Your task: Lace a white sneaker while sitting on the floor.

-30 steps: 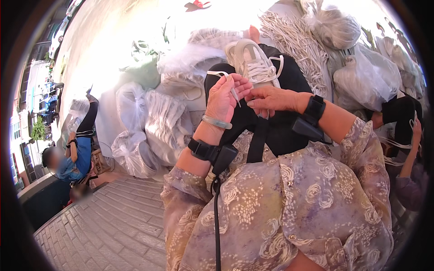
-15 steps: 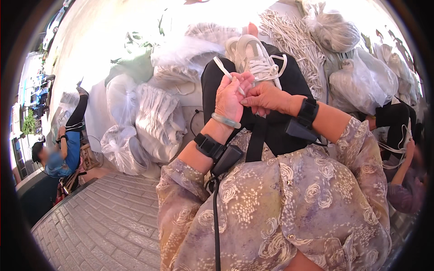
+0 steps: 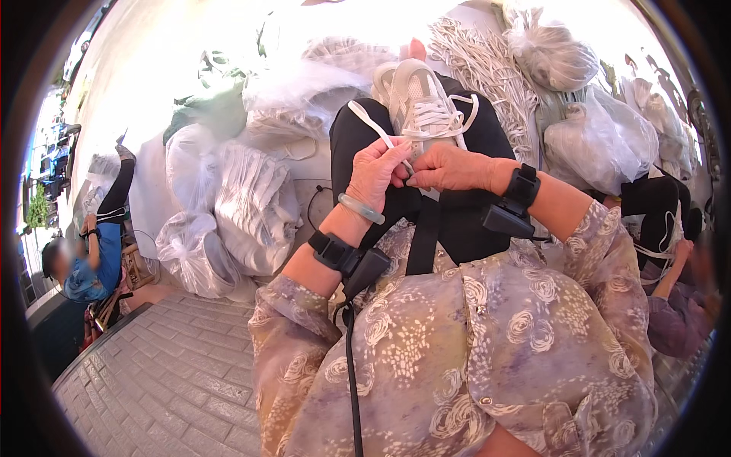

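A white sneaker point(image 3: 420, 105) rests on my lap, on my black trousers point(image 3: 358, 137), toe pointing away from me. My left hand point(image 3: 375, 174) pinches a flat white shoelace point(image 3: 368, 122) that runs up and to the left from the shoe. My right hand point(image 3: 448, 167) meets it at the shoe's near end, fingers closed on the same lace. Both wrists carry black strapped devices, and a pale bangle sits on the left wrist.
Clear plastic bags of white laces point(image 3: 251, 206) lie heaped at left and ahead. A loose pile of white laces point(image 3: 487, 68) and more bags point(image 3: 594, 137) sit at right. One person point(image 3: 84, 263) sits at far left, another point(image 3: 670, 282) at right. Grey paving point(image 3: 160, 381) lies below.
The view has shifted so the shoe and hands sit lower and more central. My hands stay together on the lace at the shoe's near end.
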{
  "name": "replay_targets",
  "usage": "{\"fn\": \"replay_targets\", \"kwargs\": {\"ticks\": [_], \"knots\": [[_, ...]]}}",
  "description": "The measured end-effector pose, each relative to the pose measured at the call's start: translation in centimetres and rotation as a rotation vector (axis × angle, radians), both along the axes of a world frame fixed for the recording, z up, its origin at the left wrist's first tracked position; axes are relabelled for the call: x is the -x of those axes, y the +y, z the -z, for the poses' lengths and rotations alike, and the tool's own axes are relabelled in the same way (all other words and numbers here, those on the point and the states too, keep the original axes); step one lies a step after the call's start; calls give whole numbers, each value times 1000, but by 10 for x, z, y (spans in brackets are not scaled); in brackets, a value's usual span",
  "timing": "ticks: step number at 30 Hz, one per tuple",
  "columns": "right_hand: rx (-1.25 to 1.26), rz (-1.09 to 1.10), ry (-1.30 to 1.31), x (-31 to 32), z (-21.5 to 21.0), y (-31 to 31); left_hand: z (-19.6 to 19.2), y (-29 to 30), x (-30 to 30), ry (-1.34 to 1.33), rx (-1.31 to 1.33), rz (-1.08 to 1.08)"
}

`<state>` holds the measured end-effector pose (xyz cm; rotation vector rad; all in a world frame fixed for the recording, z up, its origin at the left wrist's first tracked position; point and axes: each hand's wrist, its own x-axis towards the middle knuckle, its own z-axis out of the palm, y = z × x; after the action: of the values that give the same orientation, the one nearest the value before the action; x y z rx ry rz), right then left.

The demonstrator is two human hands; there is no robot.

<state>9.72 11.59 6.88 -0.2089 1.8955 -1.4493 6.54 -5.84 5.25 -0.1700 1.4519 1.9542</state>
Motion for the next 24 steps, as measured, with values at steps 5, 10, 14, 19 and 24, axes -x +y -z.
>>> {"fn": "replay_targets", "kwargs": {"ticks": [5, 10, 14, 19, 24], "knots": [[14, -34, -48, 0, -1, 9, -3, 1, 1, -52, 143, 313], [-111, -52, -120, 2, -9, 15, -1, 1, 1, -53, 115, 379], [-286, 35, 452, 0, 10, 18, 7, 2, 4, 36, 217, 255], [-439, 176, 475, -1, 20, 16, 11, 18, 15, 229, 530, 163], [-325, 312, 640, 0, 30, 11, 26, 29, 20, 327, 611, 126]]}}
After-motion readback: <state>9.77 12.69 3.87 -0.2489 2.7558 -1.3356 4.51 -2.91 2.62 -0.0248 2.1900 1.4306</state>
